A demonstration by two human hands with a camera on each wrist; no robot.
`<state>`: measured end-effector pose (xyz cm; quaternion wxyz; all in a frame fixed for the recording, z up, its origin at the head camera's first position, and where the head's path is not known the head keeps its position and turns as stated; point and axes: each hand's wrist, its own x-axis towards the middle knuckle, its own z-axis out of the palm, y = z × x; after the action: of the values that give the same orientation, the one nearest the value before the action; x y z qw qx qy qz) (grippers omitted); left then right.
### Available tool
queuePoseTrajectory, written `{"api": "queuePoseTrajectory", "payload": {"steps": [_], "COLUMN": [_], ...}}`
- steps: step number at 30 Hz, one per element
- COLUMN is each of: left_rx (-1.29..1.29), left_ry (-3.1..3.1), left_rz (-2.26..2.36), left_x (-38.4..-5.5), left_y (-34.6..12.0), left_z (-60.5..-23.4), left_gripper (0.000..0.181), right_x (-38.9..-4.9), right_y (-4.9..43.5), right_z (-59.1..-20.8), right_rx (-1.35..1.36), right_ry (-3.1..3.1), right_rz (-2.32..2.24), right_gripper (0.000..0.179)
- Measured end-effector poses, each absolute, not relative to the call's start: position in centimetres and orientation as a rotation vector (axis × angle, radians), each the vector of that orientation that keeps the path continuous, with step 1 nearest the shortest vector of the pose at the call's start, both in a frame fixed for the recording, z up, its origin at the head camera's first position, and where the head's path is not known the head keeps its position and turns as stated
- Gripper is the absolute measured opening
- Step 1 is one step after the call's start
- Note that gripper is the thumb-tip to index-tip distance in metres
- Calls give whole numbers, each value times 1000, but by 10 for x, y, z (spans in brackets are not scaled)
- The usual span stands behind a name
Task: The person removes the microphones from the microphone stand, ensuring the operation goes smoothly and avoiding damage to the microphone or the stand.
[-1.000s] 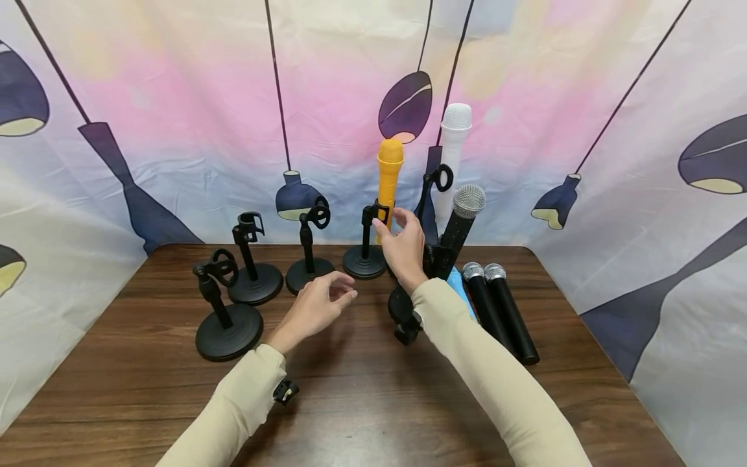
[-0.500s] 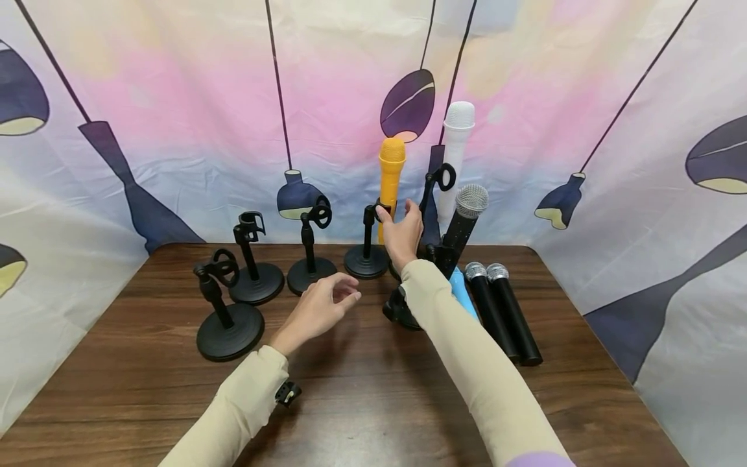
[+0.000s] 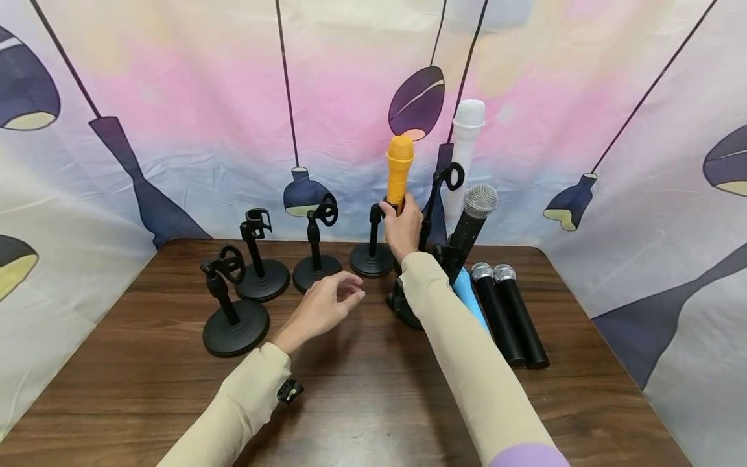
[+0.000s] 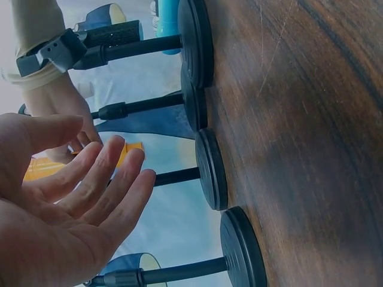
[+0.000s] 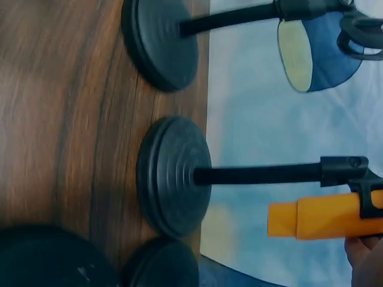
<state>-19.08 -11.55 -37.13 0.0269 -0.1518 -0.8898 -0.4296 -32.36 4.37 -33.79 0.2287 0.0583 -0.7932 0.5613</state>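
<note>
A yellow microphone [image 3: 399,168] stands upright in the clip of a black desk stand [image 3: 371,259] at the back of the table. My right hand [image 3: 404,230] grips it at the clip, thumb on the left, fingers on the right. In the right wrist view the microphone's lower end [image 5: 323,216] pokes out below the clip, beside the stand's pole; fingers [image 5: 362,254] show at the edge. My left hand [image 3: 327,305] hovers over the table, fingers loosely bent and holding nothing; in the left wrist view its palm [image 4: 66,221] shows.
Several black stands, such as the near one [image 3: 236,327], have bare clips at left. On the right, a black microphone [image 3: 473,220] and a white one [image 3: 463,143] stand tilted. Two black microphones [image 3: 498,318] and a blue one [image 3: 469,298] lie on the table [image 3: 373,402].
My right hand has closed its thumb and fingers in on the yellow microphone at the clip. The left hand stays nearly still. The head view has shifted slightly.
</note>
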Motion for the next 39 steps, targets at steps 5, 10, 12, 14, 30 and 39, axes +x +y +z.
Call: {"api": "queuePoseTrajectory", "payload": {"steps": [5,10,12,14,30,39], "left_rx": [-488,-489,-496,-499,-414,-404], "left_ry": [-2751,-2766,-2763,-2758,-2766,-2748], "left_rz": [-1344,-1342,-1339,-1333,-1299,-1365], "left_x": [-192,-192,-192,-192,-195,-197], "left_y": [-116,-116,-116,-116,-120,-120], "left_z": [-371,-371,-371,-370,-367,-366], "left_gripper": [25,25,26,26,30,36], "right_x": [-327,-324,-323,-321,-302,-291], "right_y": [47,49,51,52,55,58], "right_z": [-337,-337,-337,-337,-340,-340], "right_rx": [190,217,225,238,386,414], "right_ry": [-2225,-2252,-2258,-2260,-2252,-2254], "right_rz": [1477,1461,1448,1432,1431,1408], "right_gripper": [31,30,30,30,29,31]}}
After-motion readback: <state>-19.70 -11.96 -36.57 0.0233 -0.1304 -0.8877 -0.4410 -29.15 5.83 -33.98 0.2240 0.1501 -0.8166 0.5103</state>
